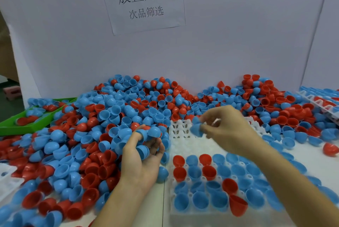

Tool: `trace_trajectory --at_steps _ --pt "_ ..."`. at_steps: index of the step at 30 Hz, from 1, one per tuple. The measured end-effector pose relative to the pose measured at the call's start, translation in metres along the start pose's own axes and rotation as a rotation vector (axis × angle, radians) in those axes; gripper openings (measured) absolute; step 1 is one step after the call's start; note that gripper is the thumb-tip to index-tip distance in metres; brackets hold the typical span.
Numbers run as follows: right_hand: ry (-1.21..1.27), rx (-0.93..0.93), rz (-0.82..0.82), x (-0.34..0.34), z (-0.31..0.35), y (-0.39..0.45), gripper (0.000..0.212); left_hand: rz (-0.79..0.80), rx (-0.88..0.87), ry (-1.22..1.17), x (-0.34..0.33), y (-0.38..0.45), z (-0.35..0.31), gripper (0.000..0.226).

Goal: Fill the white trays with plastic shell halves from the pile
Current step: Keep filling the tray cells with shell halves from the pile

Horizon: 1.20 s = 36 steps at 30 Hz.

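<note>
Tray (pixel 185 146): white, knobbly, near rows hold glossy domed shells.
Left hand (pixel 143 160): cupping blue halves (pixel 144 150).
Right hand (pixel 225 129): pinching blue half (pixel 196 129).

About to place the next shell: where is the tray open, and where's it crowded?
Free cells lie across the tray's middle and far rows, between the filled near rows and the pile, under the right hand, which pinches a blue shell. The left is crowded: the left hand holds blue shells amid piled halves. A thin bare table strip borders the tray's near edge.
</note>
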State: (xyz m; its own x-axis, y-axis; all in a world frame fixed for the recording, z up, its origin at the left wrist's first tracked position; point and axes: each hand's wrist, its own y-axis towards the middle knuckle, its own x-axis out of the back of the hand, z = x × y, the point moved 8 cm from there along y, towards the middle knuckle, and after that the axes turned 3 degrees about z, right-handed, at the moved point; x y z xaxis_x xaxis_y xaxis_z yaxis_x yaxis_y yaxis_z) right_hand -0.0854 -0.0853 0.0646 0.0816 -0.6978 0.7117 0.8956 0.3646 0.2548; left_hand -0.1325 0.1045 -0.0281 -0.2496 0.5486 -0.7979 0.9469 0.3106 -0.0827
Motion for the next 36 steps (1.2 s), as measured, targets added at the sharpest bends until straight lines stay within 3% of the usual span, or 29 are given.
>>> trace_trajectory --at_steps 2,6,10,23,36 --pt "-0.234 -0.044 0.046 0.017 -0.02 0.013 0.002 -0.01 -0.007 0.007 0.002 0.001 0.0 0.032" --pt "-0.569 -0.092 0.191 0.016 -0.05 0.031 0.016 -0.023 -0.006 0.021 0.004 0.001 0.0 0.012" --pt "-0.736 -0.102 0.323 -0.003 -0.064 0.036 0.017 -0.04 -0.013 0.038 0.004 0.001 -0.001 0.01" --pt "-0.673 -0.089 0.403 -0.012 -0.073 0.035 0.01 -0.056 -0.032 0.073 0.005 0.0 -0.003 0.011" --pt "-0.577 -0.136 0.333 -0.008 -0.083 0.034 0.013 -0.053 -0.03 0.061 0.003 -0.003 -0.003 0.018"
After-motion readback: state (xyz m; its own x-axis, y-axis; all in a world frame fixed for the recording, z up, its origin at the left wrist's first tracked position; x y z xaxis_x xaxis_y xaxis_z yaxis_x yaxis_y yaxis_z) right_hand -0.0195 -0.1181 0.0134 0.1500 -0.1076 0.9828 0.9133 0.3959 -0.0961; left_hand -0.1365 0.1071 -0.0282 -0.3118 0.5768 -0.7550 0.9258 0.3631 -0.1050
